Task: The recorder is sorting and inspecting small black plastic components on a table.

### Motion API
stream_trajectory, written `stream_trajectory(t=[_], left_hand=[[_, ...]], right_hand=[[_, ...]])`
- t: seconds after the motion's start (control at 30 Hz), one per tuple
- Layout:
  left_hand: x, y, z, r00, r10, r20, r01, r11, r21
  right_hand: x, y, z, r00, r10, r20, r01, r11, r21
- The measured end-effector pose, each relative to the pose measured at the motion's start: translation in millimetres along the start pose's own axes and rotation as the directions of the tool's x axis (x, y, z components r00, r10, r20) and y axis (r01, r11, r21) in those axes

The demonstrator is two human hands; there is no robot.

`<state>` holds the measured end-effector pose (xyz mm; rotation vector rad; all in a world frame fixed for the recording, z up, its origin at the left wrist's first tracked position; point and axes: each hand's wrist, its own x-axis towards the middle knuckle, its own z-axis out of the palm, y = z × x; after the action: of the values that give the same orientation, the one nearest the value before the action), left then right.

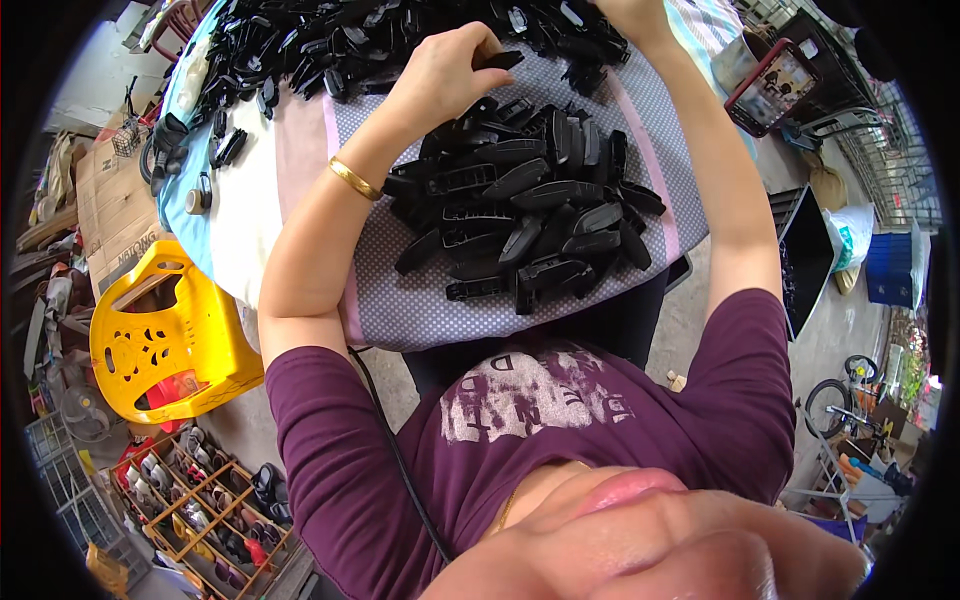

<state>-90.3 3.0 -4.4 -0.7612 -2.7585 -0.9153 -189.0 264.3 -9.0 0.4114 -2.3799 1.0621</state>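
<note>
We had the left hand [440, 75] closed on one black plastic part [497, 60] at the far edge of the near pile [530, 205] on the bench [400, 310]. The right hand [630, 12] reached the far heap [400, 35]; its grip could not be read. Best, we judged, to lift one piece clear without dragging neighbours.

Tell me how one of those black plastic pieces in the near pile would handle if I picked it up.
A black plastic piece looks moulded and rigid, so probably stiff. It seems small and hollow, likely light. Its flat, oblong shape suggests sliding rather than rolling, though pulling one could shift the loose near pile.
</note>
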Motion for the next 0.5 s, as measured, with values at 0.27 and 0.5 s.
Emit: stream_trajectory(t=[0.27,0.5], left_hand=[[10.6,-13.1,6.2,0.966,-0.172,0.193,0.227,0.923,-0.311],[10.9,-16.2,9.7,0.960,-0.161,0.228,0.223,0.934,-0.278]], right_hand=[[-46.8,-38.5,25.3,0.843,-0.204,0.497,0.073,0.960,0.270],[-45.9,-38.7,26.9,0.682,-0.420,0.599,0.294,0.907,0.301]])
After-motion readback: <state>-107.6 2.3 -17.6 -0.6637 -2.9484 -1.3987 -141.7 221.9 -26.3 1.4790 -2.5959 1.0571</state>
